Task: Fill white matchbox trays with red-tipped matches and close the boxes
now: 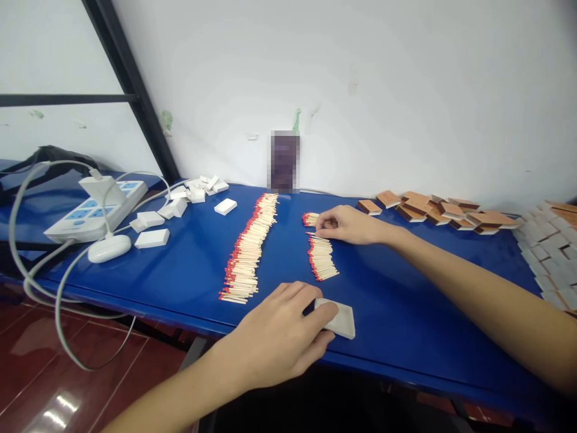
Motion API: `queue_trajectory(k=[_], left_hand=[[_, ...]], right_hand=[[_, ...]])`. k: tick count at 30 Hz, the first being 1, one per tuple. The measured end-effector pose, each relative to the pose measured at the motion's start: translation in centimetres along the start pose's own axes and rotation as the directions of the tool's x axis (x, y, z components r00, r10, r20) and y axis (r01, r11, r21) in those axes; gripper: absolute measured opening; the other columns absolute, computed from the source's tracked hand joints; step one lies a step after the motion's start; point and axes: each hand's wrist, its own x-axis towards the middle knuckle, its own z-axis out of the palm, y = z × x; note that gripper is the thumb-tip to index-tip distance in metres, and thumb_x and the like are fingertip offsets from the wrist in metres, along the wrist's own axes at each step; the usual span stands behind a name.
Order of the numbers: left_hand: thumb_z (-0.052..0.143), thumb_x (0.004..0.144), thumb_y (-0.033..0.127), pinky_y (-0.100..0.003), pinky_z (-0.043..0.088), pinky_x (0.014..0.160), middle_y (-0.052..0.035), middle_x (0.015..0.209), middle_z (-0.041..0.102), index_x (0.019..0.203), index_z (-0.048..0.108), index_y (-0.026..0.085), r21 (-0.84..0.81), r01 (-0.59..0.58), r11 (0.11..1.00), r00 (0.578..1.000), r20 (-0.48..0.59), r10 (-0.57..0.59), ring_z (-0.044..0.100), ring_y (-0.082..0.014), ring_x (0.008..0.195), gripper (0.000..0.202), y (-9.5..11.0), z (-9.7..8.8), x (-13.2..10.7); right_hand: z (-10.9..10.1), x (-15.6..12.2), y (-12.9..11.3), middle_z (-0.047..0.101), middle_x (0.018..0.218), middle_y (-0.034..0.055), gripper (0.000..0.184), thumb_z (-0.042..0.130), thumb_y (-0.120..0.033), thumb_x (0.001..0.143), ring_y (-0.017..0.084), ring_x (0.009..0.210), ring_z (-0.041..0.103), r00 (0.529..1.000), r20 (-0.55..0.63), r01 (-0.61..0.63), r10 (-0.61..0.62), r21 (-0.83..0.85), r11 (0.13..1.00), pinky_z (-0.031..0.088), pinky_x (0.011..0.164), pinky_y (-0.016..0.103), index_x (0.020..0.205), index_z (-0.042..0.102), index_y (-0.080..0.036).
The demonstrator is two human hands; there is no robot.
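Observation:
My left hand (293,331) grips a small white matchbox tray (342,320) near the table's front edge, its hollow side facing up. Beyond it, the fingers of my right hand (338,224) are pinched on a red-tipped match (310,233). Just below that hand lies a short row of matches (323,258), heads to the left. A smaller bunch of matches (309,219) sits at its far side, partly covered by my fingers. To the left runs a long, dense row of matches (247,252).
White trays (198,191) are scattered at the back left, beside a power strip (90,210), cables and a white charging case (109,248). Brown matchbox sleeves (424,207) are heaped at the back right. Stacked boxes (552,252) stand at the far right. A blurred dark object (283,162) leans against the wall.

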Motion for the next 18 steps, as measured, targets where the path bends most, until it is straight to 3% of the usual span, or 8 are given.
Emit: queue_trajectory(k=[4,8,11,18], left_hand=[[0.049,0.102,0.023,-0.044,0.050,0.091,-0.0110,0.110,0.056,0.120,0.053,0.015,-0.001,0.000,1.000,1.000,0.005,0.000,0.055,-0.0282,0.108,0.021,0.0,0.0,-0.1],[0.051,0.101,0.022,-0.044,0.050,0.092,-0.0108,0.108,0.057,0.120,0.054,0.015,-0.006,0.000,1.000,1.000,-0.006,0.000,0.056,-0.0285,0.108,0.021,0.0,0.0,-0.2],[0.051,0.101,0.022,-0.044,0.050,0.092,-0.0106,0.108,0.057,0.119,0.054,0.016,-0.006,0.001,1.000,1.000,-0.010,-0.001,0.057,-0.0283,0.107,0.020,0.0,0.0,-0.1],[0.050,0.101,0.022,-0.045,0.050,0.092,-0.0111,0.109,0.057,0.120,0.054,0.015,-0.001,-0.001,1.000,1.000,0.003,0.001,0.056,-0.0286,0.107,0.021,0.1,-0.1,0.0]], right_hand=[[-0.6,-0.3,-0.1,0.055,0.060,-0.0018,0.024,0.061,-0.041,0.081,0.012,0.055,0.045,0.996,0.071,-0.059,0.059,-0.007,0.998,0.032,0.056,0.027,0.078,0.069,-0.019],[-0.8,0.0,0.0,0.066,0.075,0.0021,0.025,0.058,-0.040,0.084,0.015,0.063,0.053,0.997,-0.074,-0.038,0.034,-0.047,0.998,0.036,0.060,0.028,0.089,0.071,-0.019],[-0.4,0.5,0.1,0.069,0.082,0.0052,0.025,0.055,-0.035,0.087,0.017,0.070,0.056,0.985,-0.171,-0.004,-0.025,-0.166,0.986,0.039,0.067,0.029,0.091,0.072,-0.018],[0.5,1.1,0.4,0.068,0.089,0.0095,0.025,0.054,-0.029,0.089,0.020,0.076,0.059,0.984,-0.165,0.015,-0.073,-0.324,0.946,0.040,0.070,0.031,0.093,0.075,-0.017]])
